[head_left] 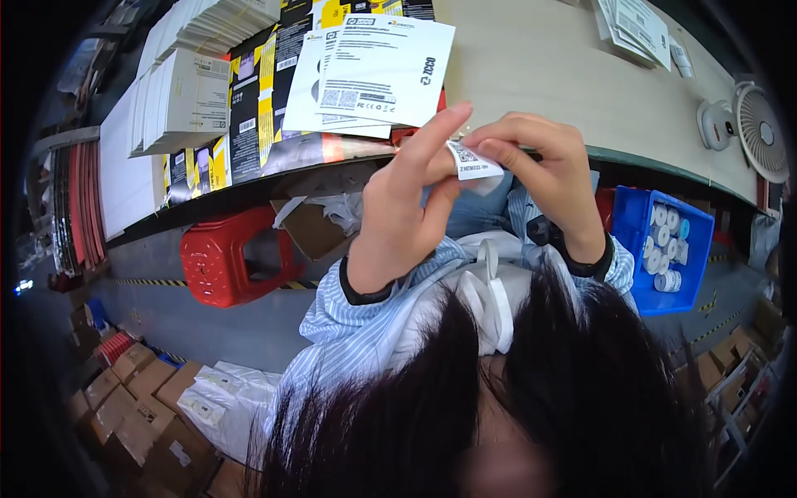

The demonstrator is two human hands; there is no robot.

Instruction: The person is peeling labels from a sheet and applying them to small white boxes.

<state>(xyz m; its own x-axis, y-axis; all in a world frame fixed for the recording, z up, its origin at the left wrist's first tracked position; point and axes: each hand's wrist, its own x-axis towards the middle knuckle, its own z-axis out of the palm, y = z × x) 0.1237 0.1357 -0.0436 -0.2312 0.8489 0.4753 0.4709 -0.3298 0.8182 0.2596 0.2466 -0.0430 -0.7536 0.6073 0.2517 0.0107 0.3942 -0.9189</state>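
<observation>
Just past the near edge of the table, a small white label [477,163] with a printed square code lies between my two hands. My right hand [554,170] pinches its upper edge between thumb and forefinger. On the other side, my left hand [403,207] holds the label's left end with its lower fingers, while its forefinger sticks out straight. Whether the label is still on its backing, I cannot tell. Beyond my left hand lies a stack of white printed cards [386,70], the top ones slightly fanned.
Stacked white cards [195,95] stand on black-and-yellow boxes [249,116] at the left. More printed sheets [635,33] lie far right, near a small white fan [757,133]. Below the table are a red stool [217,264] and a blue crate [693,249] with white rolls.
</observation>
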